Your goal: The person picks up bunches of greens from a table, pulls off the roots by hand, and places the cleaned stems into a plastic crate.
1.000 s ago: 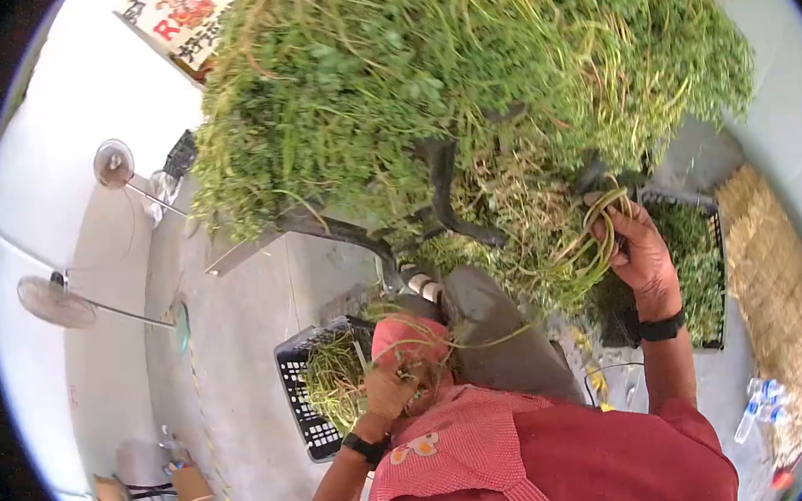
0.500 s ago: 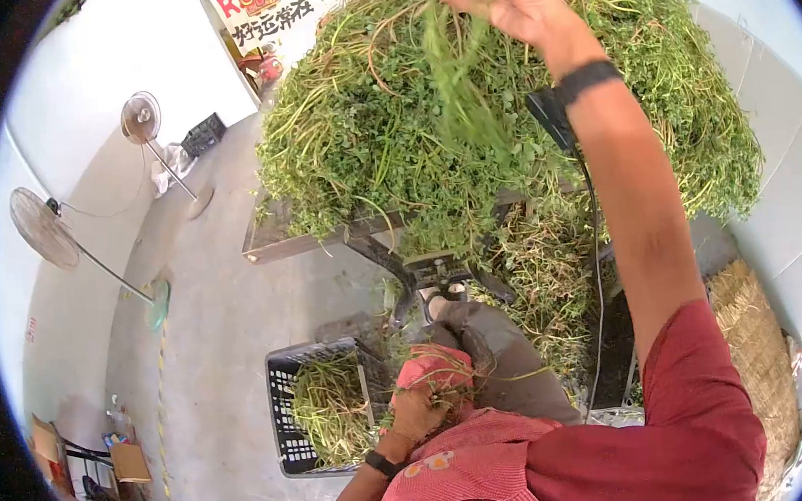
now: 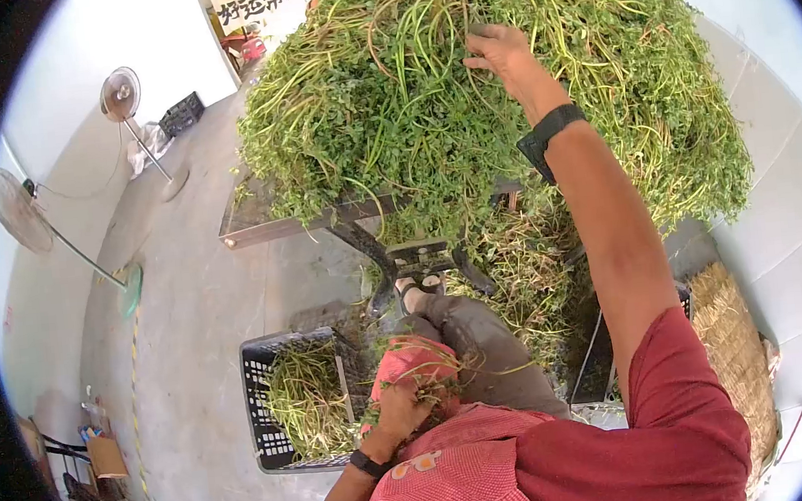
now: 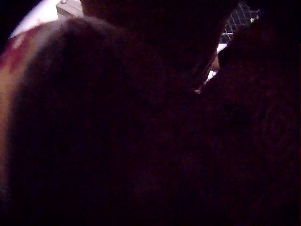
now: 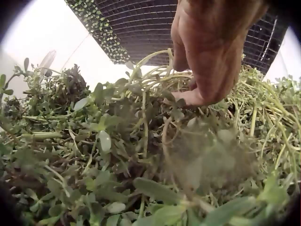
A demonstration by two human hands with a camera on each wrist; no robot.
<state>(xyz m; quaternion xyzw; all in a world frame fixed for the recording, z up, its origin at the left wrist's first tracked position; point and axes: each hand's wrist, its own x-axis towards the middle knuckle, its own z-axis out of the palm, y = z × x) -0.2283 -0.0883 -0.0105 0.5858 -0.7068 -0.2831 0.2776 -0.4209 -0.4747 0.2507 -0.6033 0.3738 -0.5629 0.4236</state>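
My right hand (image 3: 502, 58) reaches onto a big heap of leafy green plants (image 3: 389, 118). In the right wrist view its thumb and fingers (image 5: 209, 70) close about several pale green stems (image 5: 157, 77) at the top of the heap. Down at my lap, my left hand (image 3: 399, 413) grips a small bunch of thin plant stems (image 3: 423, 389) against pink cloth (image 3: 415, 359). Loose stem ends stick out past that hand toward my thigh. The left wrist view is almost wholly dark and hides the hand's work.
The heap covers a table (image 3: 270, 226) and hangs over its edge. A black crate (image 3: 261, 415) with plant stems stands by my left side. More plants (image 3: 531, 268) lie beneath the table. Two fans (image 3: 120, 94) stand at left; a straw-coloured roll (image 3: 726, 317) lies at right.
My right hand carried a bunch of stems from low on the right up onto the heap, let it go there and now grasps at stems nearer me. My left hand stays at the lap.
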